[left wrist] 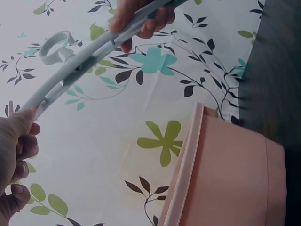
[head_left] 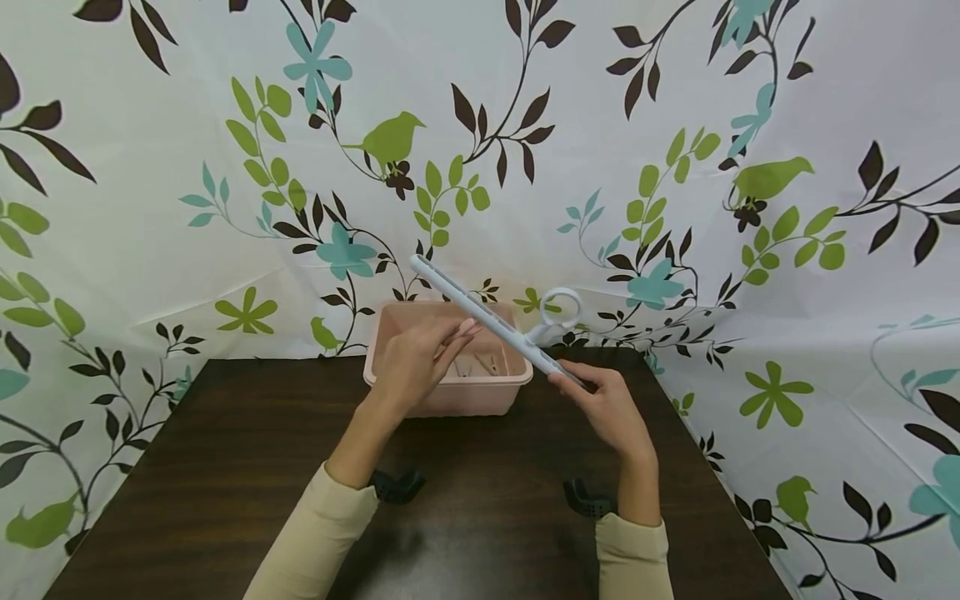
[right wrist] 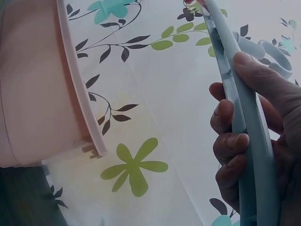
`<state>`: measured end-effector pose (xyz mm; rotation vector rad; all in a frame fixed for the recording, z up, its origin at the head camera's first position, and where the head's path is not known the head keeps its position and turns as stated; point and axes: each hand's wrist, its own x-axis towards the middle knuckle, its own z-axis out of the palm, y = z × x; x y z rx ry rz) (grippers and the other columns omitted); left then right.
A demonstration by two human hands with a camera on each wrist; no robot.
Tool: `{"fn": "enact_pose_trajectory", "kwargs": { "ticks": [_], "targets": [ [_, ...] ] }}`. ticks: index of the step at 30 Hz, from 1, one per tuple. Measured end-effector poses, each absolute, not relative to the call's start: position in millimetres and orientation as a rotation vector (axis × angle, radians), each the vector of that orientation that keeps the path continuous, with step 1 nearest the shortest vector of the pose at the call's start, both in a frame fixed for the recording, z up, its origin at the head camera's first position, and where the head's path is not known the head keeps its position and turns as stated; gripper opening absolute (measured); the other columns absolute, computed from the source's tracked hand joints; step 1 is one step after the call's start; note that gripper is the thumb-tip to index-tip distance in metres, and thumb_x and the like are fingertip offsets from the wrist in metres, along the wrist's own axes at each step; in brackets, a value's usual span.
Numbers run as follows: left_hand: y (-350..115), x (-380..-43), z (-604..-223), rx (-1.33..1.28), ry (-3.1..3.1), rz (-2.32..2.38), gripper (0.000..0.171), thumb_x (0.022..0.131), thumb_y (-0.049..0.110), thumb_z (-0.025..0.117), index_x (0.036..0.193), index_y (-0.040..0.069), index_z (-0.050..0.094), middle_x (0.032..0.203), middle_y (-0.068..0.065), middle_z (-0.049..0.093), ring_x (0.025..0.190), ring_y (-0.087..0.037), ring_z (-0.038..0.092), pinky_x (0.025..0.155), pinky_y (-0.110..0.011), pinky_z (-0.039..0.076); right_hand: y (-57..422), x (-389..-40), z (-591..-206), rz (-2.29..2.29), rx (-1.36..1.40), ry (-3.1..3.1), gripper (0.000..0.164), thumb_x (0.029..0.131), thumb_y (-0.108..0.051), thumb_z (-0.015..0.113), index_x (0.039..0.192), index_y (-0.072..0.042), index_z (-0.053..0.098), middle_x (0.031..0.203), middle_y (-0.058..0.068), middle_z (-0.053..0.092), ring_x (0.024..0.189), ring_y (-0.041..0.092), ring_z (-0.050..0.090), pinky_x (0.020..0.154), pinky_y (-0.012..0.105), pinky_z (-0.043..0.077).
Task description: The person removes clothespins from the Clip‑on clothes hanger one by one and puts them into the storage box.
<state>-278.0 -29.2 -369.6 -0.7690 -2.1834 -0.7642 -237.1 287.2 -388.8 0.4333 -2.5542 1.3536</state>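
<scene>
A light-blue plastic hanger (head_left: 487,317), a long slotted bar with a ring-shaped hook (head_left: 561,307) on one side, slants in the air in front of the bin. My right hand (head_left: 607,408) grips its lower right end, thumb along one side and fingers curled round the other in the right wrist view. My left hand (head_left: 416,358) has its fingers curled, with thumb and fingertips right at the hanger's underside, partway along it. In the left wrist view the left thumb (left wrist: 21,121) meets the bar, and the hand hides the far end.
A pink plastic bin (head_left: 457,398) stands at the back of the dark wooden table (head_left: 247,483), behind the hands. Several small pale pieces (head_left: 487,364) lie inside it. A white cloth (head_left: 517,200) printed with leaves, flowers and birds hangs behind the table and along its sides.
</scene>
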Motion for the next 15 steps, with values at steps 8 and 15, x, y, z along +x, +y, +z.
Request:
{"fn": "enact_pose_trajectory", "kwargs": {
  "ticks": [8, 15],
  "targets": [
    [-32.0, -278.8, -372.1, -0.802, -2.095, -0.636, 0.017, 0.103, 0.029, 0.075, 0.113, 0.015, 0.078, 0.097, 0.0, 0.08, 0.077, -0.014, 0.066, 0.062, -0.031, 0.055, 289.3, -236.6, -390.7, 1.379, 0.455, -2.551, 0.03, 0.104, -0.031, 0.075, 0.129, -0.016, 0.08, 0.087, 0.006, 0.073, 0.075, 0.017, 0.06, 0.065, 0.028, 0.051],
    [-32.5, -280.2, -372.8, -0.84, -1.989, -0.58, 0.021, 0.102, 0.03, 0.076, 0.114, 0.013, 0.079, 0.089, -0.001, 0.078, 0.073, -0.015, 0.064, 0.057, -0.03, 0.051, 291.6, -236.7, -389.7, 1.418, 0.482, -2.533, 0.027, 0.104, -0.029, 0.075, 0.127, -0.016, 0.081, 0.085, 0.006, 0.071, 0.074, 0.015, 0.06, 0.064, 0.028, 0.05]
  ]
}}
